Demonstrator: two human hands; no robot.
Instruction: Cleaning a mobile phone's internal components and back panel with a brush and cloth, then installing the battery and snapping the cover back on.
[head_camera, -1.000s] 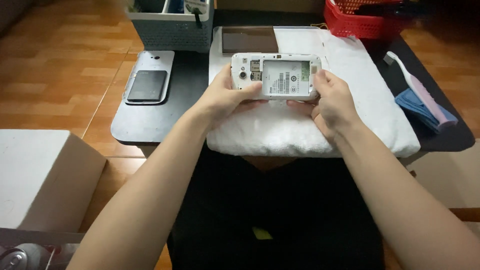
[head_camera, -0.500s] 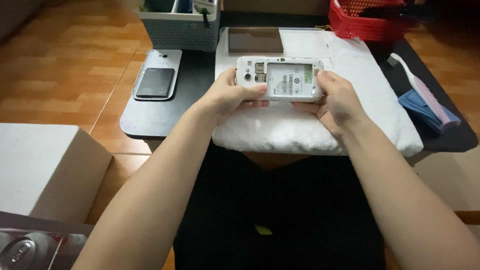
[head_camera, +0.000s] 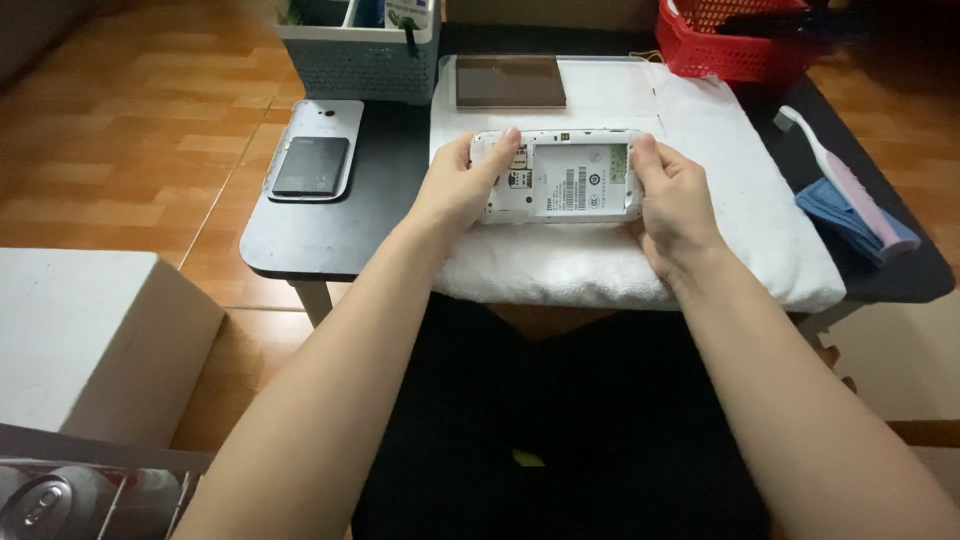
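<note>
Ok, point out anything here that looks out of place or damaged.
The white phone held by the left hand and right hand has no back: its battery bay is bare. Its cover and dark battery lie apart on the black table. Nothing looks broken.

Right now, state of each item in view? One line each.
White phone: back cover off, battery bay empty, held over the towel.
Left hand: gripping the phone's left end.
Right hand: gripping the phone's right end.
Back cover: off, lying on the black table.
Battery: out, resting on the back cover.
White towel: folded flat on the table.
</note>
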